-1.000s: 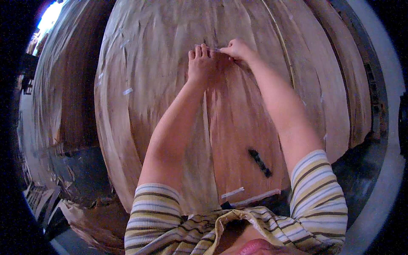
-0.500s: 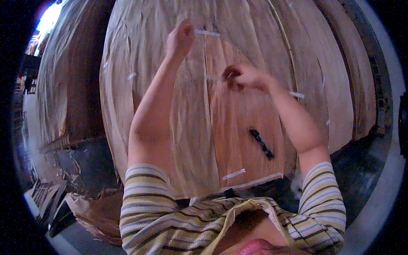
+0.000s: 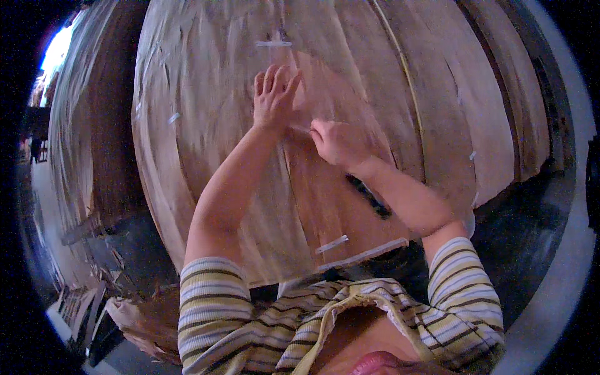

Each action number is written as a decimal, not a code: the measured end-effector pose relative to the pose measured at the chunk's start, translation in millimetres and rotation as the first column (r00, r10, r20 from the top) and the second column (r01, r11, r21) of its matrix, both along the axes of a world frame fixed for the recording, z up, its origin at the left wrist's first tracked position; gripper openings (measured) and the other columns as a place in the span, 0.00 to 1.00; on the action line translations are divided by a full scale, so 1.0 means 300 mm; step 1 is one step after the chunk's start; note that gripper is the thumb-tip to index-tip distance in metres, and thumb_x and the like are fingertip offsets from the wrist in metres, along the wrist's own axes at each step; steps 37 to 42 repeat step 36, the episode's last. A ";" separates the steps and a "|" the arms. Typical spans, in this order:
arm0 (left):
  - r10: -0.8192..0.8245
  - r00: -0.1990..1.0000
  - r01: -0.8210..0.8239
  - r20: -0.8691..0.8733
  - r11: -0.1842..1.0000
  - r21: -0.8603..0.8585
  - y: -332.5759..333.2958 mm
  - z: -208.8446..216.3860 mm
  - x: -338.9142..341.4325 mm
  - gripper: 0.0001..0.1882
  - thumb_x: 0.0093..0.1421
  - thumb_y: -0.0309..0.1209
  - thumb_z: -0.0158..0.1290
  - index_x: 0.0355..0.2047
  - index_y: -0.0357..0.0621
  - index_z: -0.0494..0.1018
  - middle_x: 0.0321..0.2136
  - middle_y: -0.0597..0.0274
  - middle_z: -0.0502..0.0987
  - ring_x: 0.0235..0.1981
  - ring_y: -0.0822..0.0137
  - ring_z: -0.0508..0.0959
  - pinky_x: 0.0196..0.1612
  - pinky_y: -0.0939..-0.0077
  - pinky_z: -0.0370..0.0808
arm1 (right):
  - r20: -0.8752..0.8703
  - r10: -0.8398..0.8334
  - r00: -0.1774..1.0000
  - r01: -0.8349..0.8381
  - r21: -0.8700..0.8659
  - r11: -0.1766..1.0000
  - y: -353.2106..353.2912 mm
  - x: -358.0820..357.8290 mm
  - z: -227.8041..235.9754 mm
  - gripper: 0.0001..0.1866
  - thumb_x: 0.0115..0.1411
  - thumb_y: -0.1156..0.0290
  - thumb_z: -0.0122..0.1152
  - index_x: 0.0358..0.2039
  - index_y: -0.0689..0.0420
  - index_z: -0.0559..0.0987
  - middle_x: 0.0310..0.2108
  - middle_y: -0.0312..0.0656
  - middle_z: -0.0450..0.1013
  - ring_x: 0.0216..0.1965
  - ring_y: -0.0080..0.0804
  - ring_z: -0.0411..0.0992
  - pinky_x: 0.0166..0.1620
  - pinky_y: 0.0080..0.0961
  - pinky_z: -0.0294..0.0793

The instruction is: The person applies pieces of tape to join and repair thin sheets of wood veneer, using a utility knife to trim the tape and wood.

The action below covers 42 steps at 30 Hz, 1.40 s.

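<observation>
My left hand [image 3: 274, 99] lies flat with its fingers spread on a sheet of wood veneer [image 3: 219, 156], over the seam with a redder veneer piece [image 3: 315, 200]. Just right of it, my right hand [image 3: 339, 142] is closed, thumb and fingers pinched at the end of a pale strip of tape [image 3: 300, 129] that crosses the seam. Another white tape strip [image 3: 273, 44] bridges the seam farther off, and a third strip [image 3: 332, 244] sits near the front edge. A narrow black object [image 3: 370, 197] rests on the redder veneer, partly hidden by my right forearm.
More veneer [image 3: 94, 125] stands or hangs at the left, with another layer at the far right. Small tape bits [image 3: 174, 117] dot the sheet. A thin light strip [image 3: 406, 75] runs lengthwise on the right. Torn veneer scraps [image 3: 140, 322] lie on the floor at lower left.
My left hand has come nearer and flattened with fingers spread. My right hand has shifted slightly left and nearer, and its fingers have closed. The view has moved a little to the right.
</observation>
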<state>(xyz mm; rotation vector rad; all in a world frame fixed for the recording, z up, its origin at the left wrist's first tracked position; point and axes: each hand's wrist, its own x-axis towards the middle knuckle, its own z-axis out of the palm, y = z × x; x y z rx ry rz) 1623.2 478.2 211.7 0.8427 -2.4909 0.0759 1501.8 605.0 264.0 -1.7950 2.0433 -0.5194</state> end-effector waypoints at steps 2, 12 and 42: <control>0.043 0.997 -0.041 0.059 0.998 -0.036 0.019 0.014 -0.012 0.27 0.47 0.36 0.48 0.50 0.57 0.58 0.49 0.57 0.58 0.53 0.56 0.54 0.54 0.53 0.47 | 0.078 -0.084 0.993 0.090 -0.069 0.994 0.047 -0.064 -0.008 0.08 0.50 0.68 0.50 0.27 0.60 0.72 0.22 0.47 0.70 0.23 0.41 0.69 0.27 0.33 0.66; -0.030 0.904 0.228 -0.426 0.878 0.421 0.196 0.042 -0.548 0.32 0.42 0.26 0.48 0.51 0.53 0.56 0.52 0.50 0.52 0.54 0.47 0.49 0.56 0.57 0.45 | 0.483 -0.345 0.805 0.069 0.501 0.863 0.073 -0.502 -0.076 0.08 0.51 0.69 0.50 0.21 0.59 0.71 0.13 0.34 0.65 0.13 0.20 0.61 0.16 0.20 0.61; -0.471 0.880 0.475 -0.065 0.863 0.171 0.646 -0.020 -0.632 0.26 0.44 0.28 0.46 0.47 0.56 0.60 0.50 0.55 0.54 0.52 0.51 0.53 0.54 0.56 0.52 | 0.127 -0.425 0.896 0.366 0.329 0.870 0.636 -0.488 -0.092 0.14 0.48 0.64 0.51 0.32 0.58 0.75 0.30 0.46 0.73 0.29 0.41 0.71 0.32 0.35 0.68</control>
